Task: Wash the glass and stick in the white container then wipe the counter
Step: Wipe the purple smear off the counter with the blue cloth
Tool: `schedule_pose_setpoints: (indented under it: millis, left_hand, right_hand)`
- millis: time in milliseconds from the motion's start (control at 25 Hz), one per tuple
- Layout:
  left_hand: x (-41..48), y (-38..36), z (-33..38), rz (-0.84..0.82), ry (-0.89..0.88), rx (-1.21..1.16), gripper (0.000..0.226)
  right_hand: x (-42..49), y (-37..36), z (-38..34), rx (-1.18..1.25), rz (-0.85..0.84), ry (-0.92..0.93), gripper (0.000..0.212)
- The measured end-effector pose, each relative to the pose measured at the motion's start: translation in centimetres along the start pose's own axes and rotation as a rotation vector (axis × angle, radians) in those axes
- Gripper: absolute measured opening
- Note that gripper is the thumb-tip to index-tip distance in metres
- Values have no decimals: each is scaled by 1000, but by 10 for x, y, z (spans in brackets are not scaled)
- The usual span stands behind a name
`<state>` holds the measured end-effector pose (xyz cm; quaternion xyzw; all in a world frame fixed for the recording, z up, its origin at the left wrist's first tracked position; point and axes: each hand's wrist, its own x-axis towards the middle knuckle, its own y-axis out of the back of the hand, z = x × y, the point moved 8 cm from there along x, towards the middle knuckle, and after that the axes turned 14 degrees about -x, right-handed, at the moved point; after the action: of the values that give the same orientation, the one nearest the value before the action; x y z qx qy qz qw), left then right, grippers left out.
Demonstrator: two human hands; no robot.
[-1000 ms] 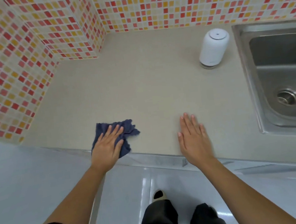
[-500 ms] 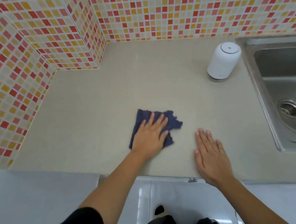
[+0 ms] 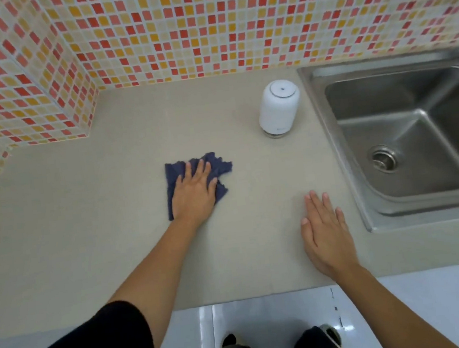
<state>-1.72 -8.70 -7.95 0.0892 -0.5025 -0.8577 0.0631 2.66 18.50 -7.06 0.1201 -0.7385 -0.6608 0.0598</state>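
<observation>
Blue cloth [image 3: 216, 167] moved farther in | left hand [image 3: 195, 193] flat on it | right hand [image 3: 325, 234] spread flat

Matt stone-like surface, brushed metal, soft cloth

The beige surface [image 3: 99, 215] looks smooth and matt; the sink [image 3: 406, 138] at right is brushed steel, the cloth [image 3: 219, 166] dark blue fabric, the white container [image 3: 278, 112] smooth plastic, the wall tiles [image 3: 207, 26] glossy.

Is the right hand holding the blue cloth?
No, the blue cloth lies under the left hand, while the right hand rests flat and empty on the counter.
</observation>
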Motion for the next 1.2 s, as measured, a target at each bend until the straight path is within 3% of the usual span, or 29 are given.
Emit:
schedule_pose_setpoints:
  millis: [120, 240, 400, 520, 600, 680, 760, 960, 1040, 1200]
  left_hand:
    - [3, -47, 84, -65, -111, 26, 54]
    - [5, -86, 158, -93, -171, 11, 74]
    - [12, -130, 224, -89, -131, 0, 75]
    - [23, -132, 249, 45, -2, -268, 61]
    - [28, -121, 266, 182, 140, -498, 47]
    - [35, -112, 291, 274, 309, -670, 39]
    - [44, -107, 325, 326, 425, -898, 41]
    - [79, -121, 407, 166, 548, -1614, 44]
    - [88, -119, 428, 114, 509, -1663, 46]
    - [100, -128, 446, 75, 550, -1633, 51]
  right_hand:
    - [10, 14, 62, -35, 25, -75, 75]
    - [28, 26, 123, -50, 45, -98, 74]
    - [68, 40, 198, -31, 41, -60, 74]
    - [100, 61, 248, 25, 54, -14, 68]
    - [122, 70, 276, 130, 23, 46, 53]
    - [142, 80, 289, 365, -64, 104, 25]
    - [154, 96, 285, 562, -134, 170, 18]
    - [180, 147, 271, 966, -191, 218, 12]
    - [193, 164, 275, 1032, -178, 244, 14]
    - [216, 193, 293, 933, -101, 278, 19]
